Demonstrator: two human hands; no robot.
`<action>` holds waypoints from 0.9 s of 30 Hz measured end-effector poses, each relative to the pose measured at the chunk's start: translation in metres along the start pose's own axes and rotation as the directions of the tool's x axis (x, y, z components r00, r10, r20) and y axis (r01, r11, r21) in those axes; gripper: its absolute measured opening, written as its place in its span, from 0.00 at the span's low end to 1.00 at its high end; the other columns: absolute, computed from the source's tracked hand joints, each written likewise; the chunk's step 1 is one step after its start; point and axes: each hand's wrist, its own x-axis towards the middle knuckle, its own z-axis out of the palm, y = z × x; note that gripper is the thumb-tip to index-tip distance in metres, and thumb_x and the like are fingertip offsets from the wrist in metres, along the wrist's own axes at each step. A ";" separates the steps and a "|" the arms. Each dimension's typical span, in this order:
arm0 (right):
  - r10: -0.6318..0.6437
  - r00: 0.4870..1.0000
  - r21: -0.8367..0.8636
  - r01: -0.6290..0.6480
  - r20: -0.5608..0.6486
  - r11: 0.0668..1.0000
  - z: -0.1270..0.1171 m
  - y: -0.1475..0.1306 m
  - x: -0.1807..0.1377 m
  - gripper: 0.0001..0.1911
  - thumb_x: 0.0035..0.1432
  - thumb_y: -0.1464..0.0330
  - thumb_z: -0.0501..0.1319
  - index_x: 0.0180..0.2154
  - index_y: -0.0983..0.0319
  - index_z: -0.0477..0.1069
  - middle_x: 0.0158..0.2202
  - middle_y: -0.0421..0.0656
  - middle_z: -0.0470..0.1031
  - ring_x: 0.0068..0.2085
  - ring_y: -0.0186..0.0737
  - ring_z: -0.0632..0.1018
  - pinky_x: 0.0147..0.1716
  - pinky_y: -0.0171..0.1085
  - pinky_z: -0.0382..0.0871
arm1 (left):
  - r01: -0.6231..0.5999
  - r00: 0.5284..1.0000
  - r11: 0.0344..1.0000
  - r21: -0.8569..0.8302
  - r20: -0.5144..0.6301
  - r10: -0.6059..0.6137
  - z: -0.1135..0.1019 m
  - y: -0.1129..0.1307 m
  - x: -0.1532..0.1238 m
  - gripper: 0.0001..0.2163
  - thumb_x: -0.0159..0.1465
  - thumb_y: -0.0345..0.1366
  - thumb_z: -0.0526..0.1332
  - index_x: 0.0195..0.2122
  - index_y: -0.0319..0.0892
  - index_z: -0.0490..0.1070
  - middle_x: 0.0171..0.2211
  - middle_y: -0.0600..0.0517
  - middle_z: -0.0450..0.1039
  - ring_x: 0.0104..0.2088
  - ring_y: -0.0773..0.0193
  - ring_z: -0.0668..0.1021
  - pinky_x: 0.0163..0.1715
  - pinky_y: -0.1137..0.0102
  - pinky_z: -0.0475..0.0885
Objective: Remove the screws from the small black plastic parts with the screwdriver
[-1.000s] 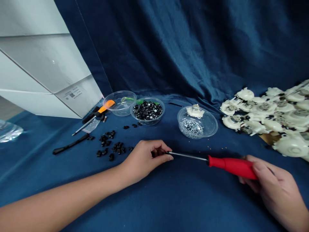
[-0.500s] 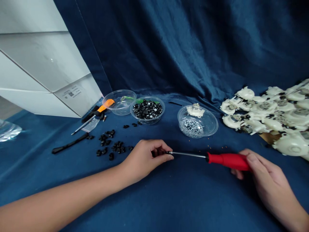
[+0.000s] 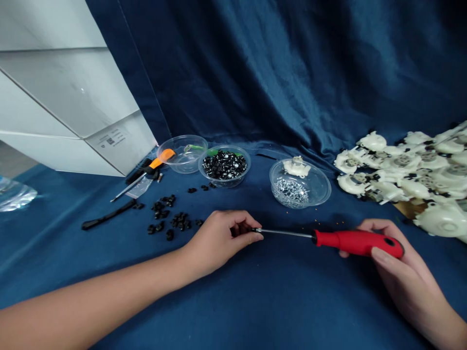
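Observation:
My left hand point(image 3: 222, 238) rests on the blue cloth, fingers curled in a pinch around a small dark part that I cannot make out. The metal tip of a red-handled screwdriver point(image 3: 355, 241) meets that pinch. My right hand point(image 3: 397, 262) grips the red handle from behind and below, thumb along its side. The shaft lies almost level, pointing left.
Three clear bowls stand behind: one with black parts point(image 3: 224, 166), one with screws and a white piece point(image 3: 299, 183), one nearly bare point(image 3: 182, 153). Loose black parts point(image 3: 168, 221) lie left. White plastic housings point(image 3: 408, 170) pile at right. A white box point(image 3: 69, 97) stands at left.
My right hand has slid back along the red handle, baring more of it, and the handle has risen slightly. My left hand has stayed in its pinch at the tip.

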 end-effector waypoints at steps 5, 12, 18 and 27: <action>0.107 0.991 -0.079 -0.100 0.084 0.992 -0.002 -0.001 -0.002 0.18 0.63 0.46 0.66 0.33 0.52 0.79 0.24 0.43 0.78 0.22 0.46 0.74 0.21 0.41 0.66 | 0.002 1.000 1.000 -0.003 0.001 -0.002 -0.001 0.001 0.000 0.04 0.68 0.37 0.74 0.43 0.46 0.86 0.28 0.57 0.79 0.28 0.67 0.75 0.30 0.73 0.69; 0.000 1.000 0.028 -0.001 0.013 1.000 0.002 -0.002 -0.001 0.18 0.57 0.46 0.70 0.43 0.49 0.79 0.38 0.44 0.84 0.37 0.55 0.82 0.35 0.45 0.77 | 0.007 1.000 1.000 -0.003 0.001 -0.007 0.000 -0.001 -0.001 0.04 0.68 0.37 0.74 0.42 0.46 0.86 0.28 0.57 0.79 0.28 0.67 0.75 0.29 0.73 0.69; -0.006 0.999 -0.173 -0.002 -0.046 0.985 -0.004 0.000 0.002 0.18 0.58 0.46 0.70 0.36 0.52 0.83 0.33 0.45 0.82 0.33 0.53 0.79 0.31 0.45 0.74 | 0.015 1.000 1.000 -0.006 0.008 -0.015 -0.001 0.003 0.000 0.04 0.69 0.38 0.73 0.43 0.46 0.86 0.28 0.56 0.79 0.28 0.66 0.75 0.29 0.72 0.70; -0.062 0.996 -0.034 0.059 -0.066 0.998 0.008 -0.009 -0.003 0.19 0.59 0.48 0.72 0.48 0.46 0.79 0.57 0.46 0.85 0.63 0.66 0.79 0.62 0.59 0.73 | 0.023 1.000 1.000 -0.013 0.005 -0.023 -0.002 0.004 0.000 0.04 0.67 0.38 0.74 0.41 0.46 0.86 0.28 0.56 0.79 0.27 0.66 0.75 0.29 0.72 0.69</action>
